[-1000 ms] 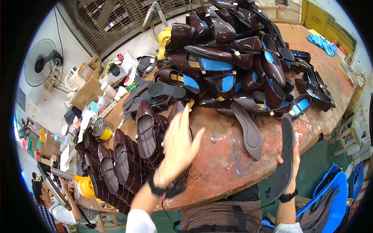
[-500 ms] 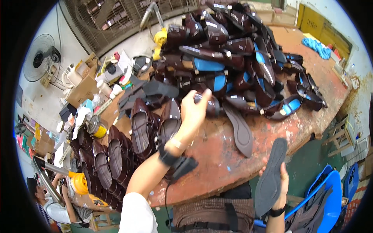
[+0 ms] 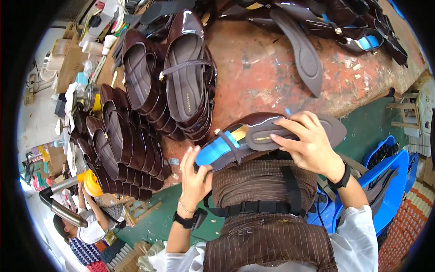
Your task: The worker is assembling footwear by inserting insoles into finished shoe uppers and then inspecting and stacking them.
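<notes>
A dark maroon patent strap shoe [image 3: 244,154] is held level at the table's near edge, above my lap. My left hand [image 3: 194,179] grips its heel end, thumb and fingers on either side. Blue lining shows in the heel, and a yellowish patch ahead of it. My right hand [image 3: 306,144] pinches a dark grey-brown insole [image 3: 260,138] from above. One end of the insole lies over the shoe's opening, and the other sticks out to the right past my fingers. The shoe's toe is partly hidden behind the insole and my right hand.
A loose insole [image 3: 304,59] lies on the worn red table [image 3: 253,86]. Stacked maroon shoes [image 3: 188,90] stand at left, with more shoes [image 3: 349,27] at the back right. A blue chair [image 3: 392,181] holding dark pieces is at right. Another person [image 3: 93,229] sits far left.
My left hand has drawn the shoe from the pile to the table's near edge. My right hand has swung the insole left over it. The view has tilted down.
</notes>
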Available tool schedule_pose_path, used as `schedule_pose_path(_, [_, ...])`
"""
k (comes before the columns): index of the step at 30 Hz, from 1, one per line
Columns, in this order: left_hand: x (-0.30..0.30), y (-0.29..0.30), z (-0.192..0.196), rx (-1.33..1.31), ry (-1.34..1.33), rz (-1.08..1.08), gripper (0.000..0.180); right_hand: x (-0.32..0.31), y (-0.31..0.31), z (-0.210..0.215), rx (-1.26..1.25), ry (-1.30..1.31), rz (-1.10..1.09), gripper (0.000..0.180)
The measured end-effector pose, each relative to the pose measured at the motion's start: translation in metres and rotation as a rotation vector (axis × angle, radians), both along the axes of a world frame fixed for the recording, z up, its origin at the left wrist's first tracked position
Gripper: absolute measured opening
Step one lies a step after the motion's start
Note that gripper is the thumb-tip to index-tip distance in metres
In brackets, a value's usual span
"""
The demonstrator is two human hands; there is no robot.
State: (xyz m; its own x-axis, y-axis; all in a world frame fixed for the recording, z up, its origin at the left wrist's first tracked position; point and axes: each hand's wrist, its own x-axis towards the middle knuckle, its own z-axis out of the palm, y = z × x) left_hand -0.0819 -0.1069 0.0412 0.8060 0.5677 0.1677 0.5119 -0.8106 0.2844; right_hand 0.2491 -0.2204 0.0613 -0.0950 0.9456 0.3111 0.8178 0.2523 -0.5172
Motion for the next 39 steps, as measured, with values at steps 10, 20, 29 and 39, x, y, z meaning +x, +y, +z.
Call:
schedule_pose_path(10, [-0.001,-0.021,-0.064,-0.202,-0.525,0.281,0.127,-0.096,0.067,-0.041,-0.036,0.224,0.307,0.025])
schedule_pose_path(20, [0.000,-0.009,-0.065,-0.253,-0.593,0.213,0.128,-0.111,0.086,-0.046,-0.103,0.156,0.348,0.024])
schedule_pose_path(29, [-0.011,-0.009,-0.054,-0.326,-0.574,0.221,0.089,-0.121,0.118,-0.034,-0.335,0.055,0.868,0.052])
schedule_pose_path(39, [0.007,-0.022,-0.053,-0.512,-0.728,0.296,0.038,-0.116,0.079,-0.016,0.010,-0.326,0.529,0.043])
